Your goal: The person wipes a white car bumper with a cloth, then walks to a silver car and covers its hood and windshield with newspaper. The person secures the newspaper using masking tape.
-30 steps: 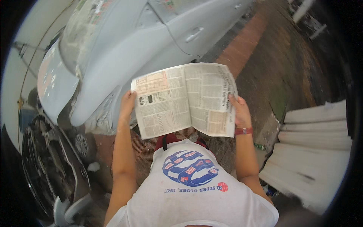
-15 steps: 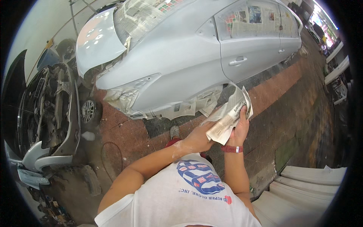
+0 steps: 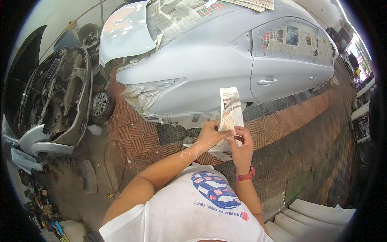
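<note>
A folded strip of newspaper (image 3: 229, 105) stands upright between my two hands, in front of the pale grey car (image 3: 209, 64). My left hand (image 3: 212, 135) is closed on its left edge, the thumb reaching across toward the other hand. On the paper's right side, my right hand (image 3: 242, 148), with a red watch on the wrist, pinches it close to the left fingertips. A lower flap of the paper hangs below the hands, partly hidden by them. Newspaper covers the car's windows, and a silvery covering lies over its wheel area.
More newspaper sheets (image 3: 252, 3) lie on the car roof. To the left stand a stripped car body (image 3: 76, 97) and a loose wheel (image 3: 100, 105). A thin hose (image 3: 108, 155) curls on the floor. Long white panels (image 3: 310, 220) lie at lower right.
The newspaper has moved left and now stands upright as a narrower strip, instead of slanting right. My right hand has come down and left, close against my left hand. The view has shifted.
</note>
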`<state>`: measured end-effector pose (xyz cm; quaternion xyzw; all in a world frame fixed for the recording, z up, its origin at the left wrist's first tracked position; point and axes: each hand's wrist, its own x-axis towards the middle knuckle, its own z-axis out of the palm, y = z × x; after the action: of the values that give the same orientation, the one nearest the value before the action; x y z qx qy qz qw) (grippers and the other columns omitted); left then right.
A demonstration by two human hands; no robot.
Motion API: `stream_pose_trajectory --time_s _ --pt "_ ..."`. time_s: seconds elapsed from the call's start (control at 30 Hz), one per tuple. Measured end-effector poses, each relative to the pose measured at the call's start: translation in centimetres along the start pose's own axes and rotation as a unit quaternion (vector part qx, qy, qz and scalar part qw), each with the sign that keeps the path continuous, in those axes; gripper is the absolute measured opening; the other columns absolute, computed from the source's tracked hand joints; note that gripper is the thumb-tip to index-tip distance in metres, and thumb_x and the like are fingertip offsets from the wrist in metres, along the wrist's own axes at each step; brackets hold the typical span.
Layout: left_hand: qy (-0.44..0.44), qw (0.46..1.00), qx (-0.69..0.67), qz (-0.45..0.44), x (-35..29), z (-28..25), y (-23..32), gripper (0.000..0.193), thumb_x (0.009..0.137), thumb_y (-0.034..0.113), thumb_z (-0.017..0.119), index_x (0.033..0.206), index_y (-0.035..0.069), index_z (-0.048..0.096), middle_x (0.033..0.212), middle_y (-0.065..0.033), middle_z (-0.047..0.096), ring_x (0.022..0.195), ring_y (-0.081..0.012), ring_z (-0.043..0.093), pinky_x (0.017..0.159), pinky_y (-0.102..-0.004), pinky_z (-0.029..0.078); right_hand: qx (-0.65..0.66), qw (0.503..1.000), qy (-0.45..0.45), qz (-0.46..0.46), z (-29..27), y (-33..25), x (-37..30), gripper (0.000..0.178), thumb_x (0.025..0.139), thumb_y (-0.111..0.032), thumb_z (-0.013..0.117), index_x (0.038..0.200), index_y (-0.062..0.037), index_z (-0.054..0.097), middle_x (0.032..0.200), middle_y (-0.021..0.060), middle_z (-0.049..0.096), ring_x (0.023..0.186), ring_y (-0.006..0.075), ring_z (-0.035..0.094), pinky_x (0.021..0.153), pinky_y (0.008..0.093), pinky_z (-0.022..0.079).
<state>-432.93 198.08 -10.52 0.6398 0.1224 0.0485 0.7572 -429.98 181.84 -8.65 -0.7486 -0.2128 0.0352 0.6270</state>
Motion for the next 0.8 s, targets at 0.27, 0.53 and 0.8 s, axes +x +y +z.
stream_pose_trajectory --time_s 0.27,0.53,0.8 --pt "-0.086 0.996 0.008 -0.031 1.0 -2.0 1.5 0.038 0.098 0.018 0.072 0.132 0.002 0.065 0.119 -0.0079 0.072 0.107 -0.0119 0.065 0.093 -0.0315 0.055 -0.090 0.989 -0.023 -0.118 -3.0 0.2 2.7 0.018 0.092 -0.013 0.075 0.104 0.0007 0.072 0.122 0.0138 0.071 0.110 0.0249 0.068 0.096 0.0374 0.051" --pt "-0.210 0.974 -0.073 0.035 1.0 -11.0 4.6 0.047 0.095 0.008 0.072 0.140 0.002 0.062 0.135 -0.0090 0.069 0.118 -0.0178 0.067 0.100 -0.0330 0.054 0.291 0.923 -0.090 0.237 -9.0 8.8 5.3 0.043 0.101 -0.017 0.068 0.136 0.0071 0.058 0.132 0.0180 0.067 0.117 0.0220 0.066 0.096 0.0331 0.055" --pt "0.162 0.869 0.458 0.094 4.7 -13.6 1.9 0.058 0.090 0.031 0.081 0.136 0.002 0.058 0.127 -0.0146 0.069 0.113 -0.0240 0.068 0.096 -0.0359 0.055 0.298 0.945 -0.030 0.130 -6.4 5.8 4.1 0.046 0.090 -0.014 0.081 0.130 0.0031 0.064 0.125 0.0124 0.072 0.111 0.0211 0.069 0.095 0.0372 0.056"
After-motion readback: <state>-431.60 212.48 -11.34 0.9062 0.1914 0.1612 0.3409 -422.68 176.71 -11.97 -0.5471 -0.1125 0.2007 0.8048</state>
